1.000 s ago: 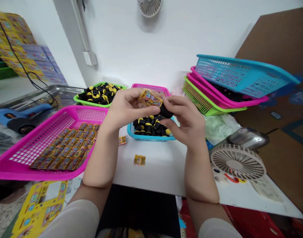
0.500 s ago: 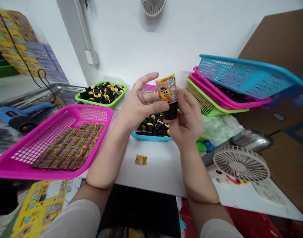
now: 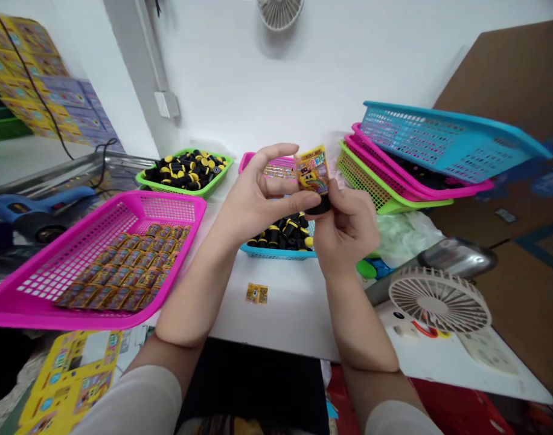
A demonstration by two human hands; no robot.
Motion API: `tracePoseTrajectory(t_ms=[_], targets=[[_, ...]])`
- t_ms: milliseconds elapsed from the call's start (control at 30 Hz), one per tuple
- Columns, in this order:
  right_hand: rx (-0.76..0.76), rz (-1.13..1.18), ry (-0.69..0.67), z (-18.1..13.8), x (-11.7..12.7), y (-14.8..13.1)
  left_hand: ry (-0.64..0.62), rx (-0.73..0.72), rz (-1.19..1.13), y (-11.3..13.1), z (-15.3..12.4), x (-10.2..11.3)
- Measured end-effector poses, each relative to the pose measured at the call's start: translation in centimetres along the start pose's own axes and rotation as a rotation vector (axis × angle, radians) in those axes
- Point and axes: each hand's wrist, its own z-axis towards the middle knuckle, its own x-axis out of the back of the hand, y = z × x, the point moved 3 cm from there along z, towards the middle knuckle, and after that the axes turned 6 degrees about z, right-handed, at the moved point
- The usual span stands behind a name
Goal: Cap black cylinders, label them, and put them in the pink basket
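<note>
Above the white table, both my hands are on a yellow printed shrink sleeve (image 3: 313,169) that sits around a small black cylinder (image 3: 319,206), only whose lower end shows. My left hand (image 3: 262,193) presses its thumb against the sleeve's lower front, index finger raised beside its top; its other fingers are partly behind it. My right hand (image 3: 346,226) pinches the sleeve and cylinder from the right, fingers curled. On the table below lies another flat printed sleeve (image 3: 257,293). Behind my hands, a blue basket (image 3: 276,254) holds several black-and-yellow cylinders.
A pink basket (image 3: 32,317) with rows of wrapped pieces stands left, near a blue heat gun (image 3: 41,211). Behind it is a green basket (image 3: 213,188) of cylinders. Stacked baskets (image 3: 439,145) and a small fan (image 3: 439,302) are on the right.
The sleeve has come further down over the black cylinder, so less black shows. Both hands have shifted slightly right, and my right fingers have curled in more.
</note>
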Motion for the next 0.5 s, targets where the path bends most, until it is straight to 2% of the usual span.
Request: tracePoseTrajectory(t_ms=[167,300,500], targets=[[-0.02,-0.038,0.113,-0.3,0.0,0.1,-0.011,0.007,0.08,0.3,-0.5,-0.7],[0.01,-0.091,0.192,-0.9,0.1,0.3,-0.015,0.001,0.084,1.6,-1.3,-0.9],[0.071,0.198,0.279,-1.5,0.5,0.1,-0.022,-0.013,0.075,4.2,-2.5,-0.6]])
